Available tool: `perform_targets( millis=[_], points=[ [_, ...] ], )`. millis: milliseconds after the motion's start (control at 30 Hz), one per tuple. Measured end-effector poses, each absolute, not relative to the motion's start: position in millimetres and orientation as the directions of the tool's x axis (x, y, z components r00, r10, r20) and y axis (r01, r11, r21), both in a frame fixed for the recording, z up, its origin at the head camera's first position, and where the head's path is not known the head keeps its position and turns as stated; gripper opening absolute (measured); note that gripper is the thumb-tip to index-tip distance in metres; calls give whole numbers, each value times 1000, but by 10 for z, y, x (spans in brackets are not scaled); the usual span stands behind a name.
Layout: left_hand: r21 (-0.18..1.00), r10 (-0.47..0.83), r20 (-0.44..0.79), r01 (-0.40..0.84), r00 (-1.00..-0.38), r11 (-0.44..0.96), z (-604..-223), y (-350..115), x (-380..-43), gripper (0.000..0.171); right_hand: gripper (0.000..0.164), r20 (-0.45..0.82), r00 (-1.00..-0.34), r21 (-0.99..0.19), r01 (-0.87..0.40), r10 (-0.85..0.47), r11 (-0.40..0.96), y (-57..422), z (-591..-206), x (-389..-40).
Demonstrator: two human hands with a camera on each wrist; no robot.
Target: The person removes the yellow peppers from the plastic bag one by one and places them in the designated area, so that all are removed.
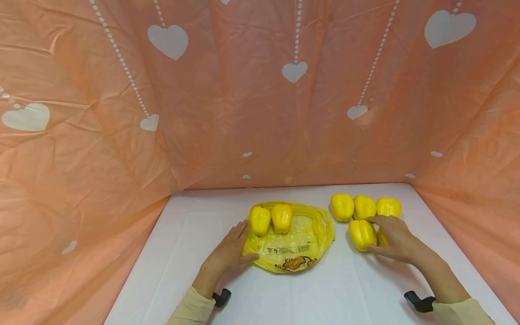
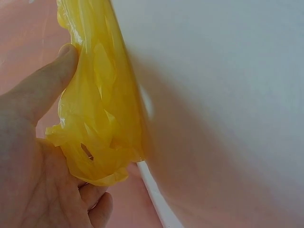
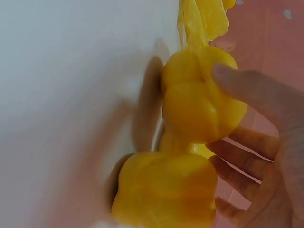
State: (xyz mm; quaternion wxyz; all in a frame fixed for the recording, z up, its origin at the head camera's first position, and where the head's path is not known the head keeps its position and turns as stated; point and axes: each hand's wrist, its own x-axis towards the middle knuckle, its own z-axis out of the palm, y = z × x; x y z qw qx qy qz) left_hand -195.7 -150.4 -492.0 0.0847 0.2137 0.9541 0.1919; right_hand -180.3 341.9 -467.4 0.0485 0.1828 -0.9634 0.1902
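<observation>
A yellow plastic bag (image 1: 290, 239) lies flat on the table, with two yellow bell peppers (image 1: 271, 220) side by side on its upper left part. My left hand (image 1: 229, 248) touches the bag's left edge with fairly straight fingers; in the left wrist view the crumpled edge (image 2: 97, 109) sits beside the thumb. To the right of the bag, my right hand (image 1: 394, 239) holds a yellow bell pepper (image 3: 199, 95) between thumb and fingers. Another pepper (image 3: 164, 190) sits right by that hand, mostly hidden in the head view. Three peppers (image 1: 364, 207) stand in a row behind.
The white table (image 1: 195, 216) carries everything. An orange sheet with white hearts (image 1: 260, 113) hangs at the back and both sides. Black wrist cameras (image 1: 221, 298) are strapped to both wrists.
</observation>
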Motion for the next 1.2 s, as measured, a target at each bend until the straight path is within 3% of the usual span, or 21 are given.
perform_targets(
  millis=[900, 1200],
  points=[
    [405, 449, -75, 384, -890, 830, -4941, -1507, -1952, 102, 84, 160, -928, -349, -371, -335, 861, 3580, -4716, -1762],
    [418, 450, -80, 380, -889, 825, -4894, -1506, -1936, 101, 82, 136, -936, -418, -351, -325, 838, 3494, -4673, -1774]
  ],
)
